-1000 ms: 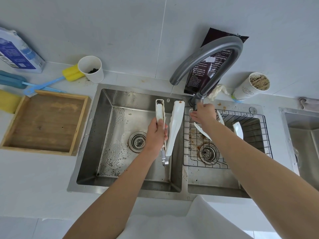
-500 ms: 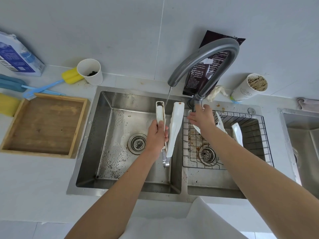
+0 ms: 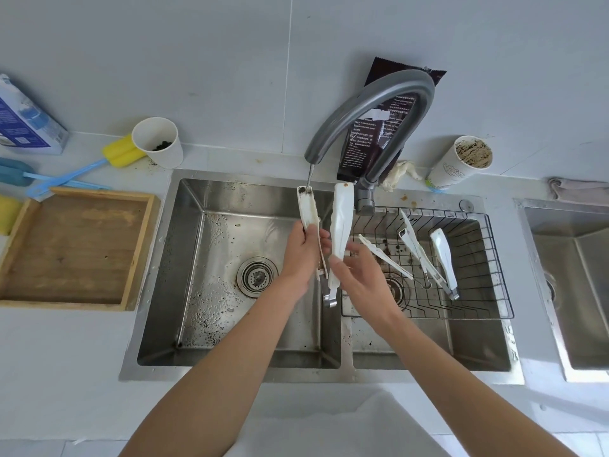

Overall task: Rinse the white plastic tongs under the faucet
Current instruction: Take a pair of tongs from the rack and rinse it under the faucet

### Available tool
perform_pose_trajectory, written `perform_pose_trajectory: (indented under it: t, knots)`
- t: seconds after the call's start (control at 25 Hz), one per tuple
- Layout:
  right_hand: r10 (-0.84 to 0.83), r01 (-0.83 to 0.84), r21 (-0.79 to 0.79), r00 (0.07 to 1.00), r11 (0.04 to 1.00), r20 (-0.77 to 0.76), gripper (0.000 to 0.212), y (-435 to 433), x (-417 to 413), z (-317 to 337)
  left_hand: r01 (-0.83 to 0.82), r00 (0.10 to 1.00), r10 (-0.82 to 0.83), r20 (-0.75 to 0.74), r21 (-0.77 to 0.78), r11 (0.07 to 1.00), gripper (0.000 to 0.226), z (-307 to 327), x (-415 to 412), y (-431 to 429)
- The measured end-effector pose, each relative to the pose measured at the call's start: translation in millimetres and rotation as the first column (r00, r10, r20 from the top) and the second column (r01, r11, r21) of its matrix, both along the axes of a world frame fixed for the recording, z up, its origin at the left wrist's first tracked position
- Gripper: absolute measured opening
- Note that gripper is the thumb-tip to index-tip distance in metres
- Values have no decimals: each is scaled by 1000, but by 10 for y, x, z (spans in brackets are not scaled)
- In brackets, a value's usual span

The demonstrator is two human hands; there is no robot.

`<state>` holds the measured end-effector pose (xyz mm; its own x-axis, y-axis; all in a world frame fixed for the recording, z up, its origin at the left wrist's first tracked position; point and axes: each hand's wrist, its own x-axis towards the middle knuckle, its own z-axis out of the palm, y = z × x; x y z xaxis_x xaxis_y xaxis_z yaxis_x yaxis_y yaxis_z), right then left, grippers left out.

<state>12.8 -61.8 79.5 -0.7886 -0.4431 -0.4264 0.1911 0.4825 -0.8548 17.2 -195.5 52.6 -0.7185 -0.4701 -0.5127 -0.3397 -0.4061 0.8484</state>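
Under faucet (image 3: 369,103): left hand (image 3: 301,255) around tongs (image 3: 341,225)

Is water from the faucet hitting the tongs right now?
Yes, a thin stream from the faucet lands on the dirty tip of the tongs.

Wall (image 3: 197,61): large pale grey tiles, one thin vertical joint, lit evenly by soft light.
Surface (image 3: 66,357): white, with dark crumbs along the far edge.
Double sink (image 3: 164,291): stainless steel, stained, set mid-surface.
Second sink (image 3: 586,324): steel, at the right edge.
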Motion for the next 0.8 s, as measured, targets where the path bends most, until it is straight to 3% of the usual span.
perform_pose_trajectory:
  t: [0.32,0.52,0.8]
  knots:
    - [145,-144,21,987,989,-66,26,3,20,40,23,999,-26,40,64,998,14,-91,-11,44]
    - [158,-161,-9,975,987,-154,37,29,2,54,-8,999,5,42,55,998,20,69,-33,26]
    - [122,-133,-42,972,990,-199,44,84,26,76,27,999,-22,40,-126,992,15,349,-359,-84]
